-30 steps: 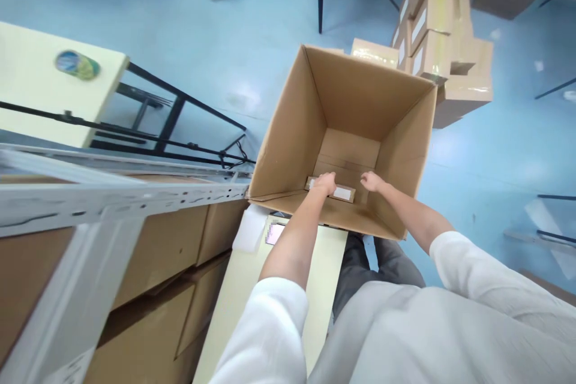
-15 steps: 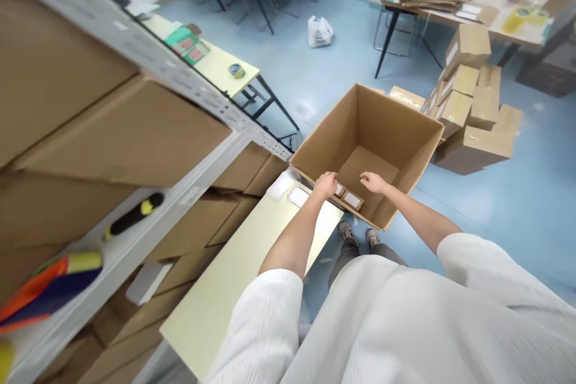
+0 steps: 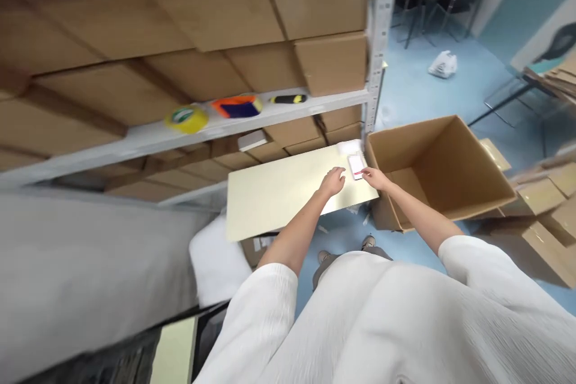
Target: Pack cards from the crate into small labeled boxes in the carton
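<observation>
Over the pale tabletop (image 3: 274, 192), my left hand (image 3: 333, 182) hovers with nothing in it, thumb and fingers apart. My right hand (image 3: 376, 179) is at the table's right end, its fingertips pinched at a thin red pen (image 3: 358, 173). Beneath the pen lies a small white pad (image 3: 356, 163) with a dark edge. A large open cardboard box (image 3: 389, 216) stands against that end of the table, under my right forearm. The part of its floor that I can see is bare cardboard; the near side is hidden.
Metal shelving (image 3: 333, 103) full of cartons runs behind the table. On its ledge lie a yellow tape roll (image 3: 186, 119), an orange-and-blue item (image 3: 237, 106) and a black-and-yellow cutter (image 3: 288, 99). Stacked cartons (image 3: 535, 234) stand right of the box; a white bag (image 3: 443, 65) sits on the floor.
My view has turned left towards the shelving. Both hands have moved from the cardboard box to above the table, and the right fingers are now at the red pen by the pad.
</observation>
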`<control>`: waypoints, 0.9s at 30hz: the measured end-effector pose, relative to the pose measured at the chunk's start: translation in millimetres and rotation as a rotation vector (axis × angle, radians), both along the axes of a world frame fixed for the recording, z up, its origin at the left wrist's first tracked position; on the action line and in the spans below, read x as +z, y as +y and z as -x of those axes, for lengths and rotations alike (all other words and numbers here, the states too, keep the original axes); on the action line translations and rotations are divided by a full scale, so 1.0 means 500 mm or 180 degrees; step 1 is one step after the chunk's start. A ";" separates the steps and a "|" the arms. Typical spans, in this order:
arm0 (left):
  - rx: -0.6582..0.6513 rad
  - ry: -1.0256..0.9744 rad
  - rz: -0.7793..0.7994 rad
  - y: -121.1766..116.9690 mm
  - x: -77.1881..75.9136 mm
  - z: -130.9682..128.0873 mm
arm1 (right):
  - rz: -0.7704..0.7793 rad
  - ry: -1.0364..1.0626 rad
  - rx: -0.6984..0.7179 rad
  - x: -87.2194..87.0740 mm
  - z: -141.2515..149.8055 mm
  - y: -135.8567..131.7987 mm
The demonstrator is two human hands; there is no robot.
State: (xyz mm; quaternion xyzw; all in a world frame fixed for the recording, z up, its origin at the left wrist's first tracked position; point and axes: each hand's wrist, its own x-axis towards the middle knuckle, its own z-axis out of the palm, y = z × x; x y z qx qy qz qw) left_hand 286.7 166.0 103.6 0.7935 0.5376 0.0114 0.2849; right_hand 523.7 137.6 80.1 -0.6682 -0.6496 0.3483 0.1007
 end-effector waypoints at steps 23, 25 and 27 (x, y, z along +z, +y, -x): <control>0.2776 -0.0484 -0.0731 -0.604 -0.070 0.924 | -0.0164 0.0608 0.3166 -0.026 1.075 -0.173; 0.3070 -0.0482 -0.0840 -0.652 -0.069 0.981 | -0.0146 0.0693 0.3430 -0.028 1.158 -0.195; 0.3408 -0.0479 -0.0990 -0.699 -0.067 1.037 | -0.0106 0.0800 0.3719 -0.030 1.236 -0.216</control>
